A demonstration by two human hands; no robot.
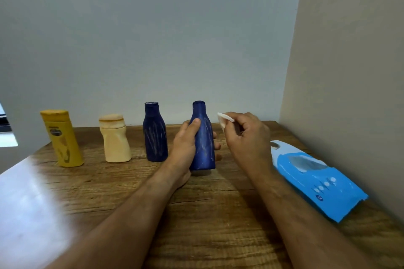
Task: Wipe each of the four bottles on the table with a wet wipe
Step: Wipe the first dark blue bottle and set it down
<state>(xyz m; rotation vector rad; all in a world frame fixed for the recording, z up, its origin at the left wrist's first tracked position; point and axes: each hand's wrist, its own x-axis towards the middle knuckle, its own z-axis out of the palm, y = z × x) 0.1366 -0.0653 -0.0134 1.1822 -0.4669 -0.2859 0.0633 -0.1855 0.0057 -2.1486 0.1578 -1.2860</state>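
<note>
On the wooden table (pixel 218 214), three bottles wait unwiped at nine o'clock. My left hand (pixel 185 144) grips the streaked right blue bottle (pixel 202 137); my right hand (pixel 247 135) pinches the wet wipe (pixel 224 118) at its three o'clock, apart.

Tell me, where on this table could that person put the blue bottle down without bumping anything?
Bare wood lies in front of the bottle row, on the table between the forearms, and left of the left hand before the yellow bottle and cream bottle. It is crowded along the back row and by the blue wipes packet on the right.
</note>
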